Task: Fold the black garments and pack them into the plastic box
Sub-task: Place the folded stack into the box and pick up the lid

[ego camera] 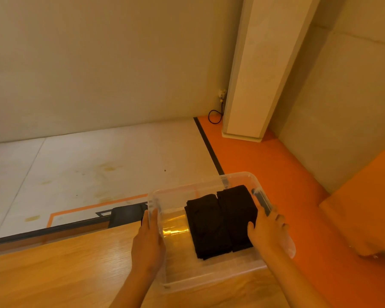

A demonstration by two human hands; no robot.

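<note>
Black garments (220, 221): two folded stacks, side by side, touching, lying in right half of plastic box (209, 278). Box clear, lidless, on wooden tabletop (65, 270) near its far right corner. Left hand (148, 241): fingers (151, 218) straight, flat against outside of left wall. Right hand (267, 232): thumb inside box beside garments, fingers curled over right rim, gripping it. Orange floor (276, 174) beyond.

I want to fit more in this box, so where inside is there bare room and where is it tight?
Bare: the left part of the plastic box, between the wall at the left hand and the folded black garments, plus a thin strip along the near wall. Crowded: the right part, where the garments lie close to the wall by the right hand.
</note>
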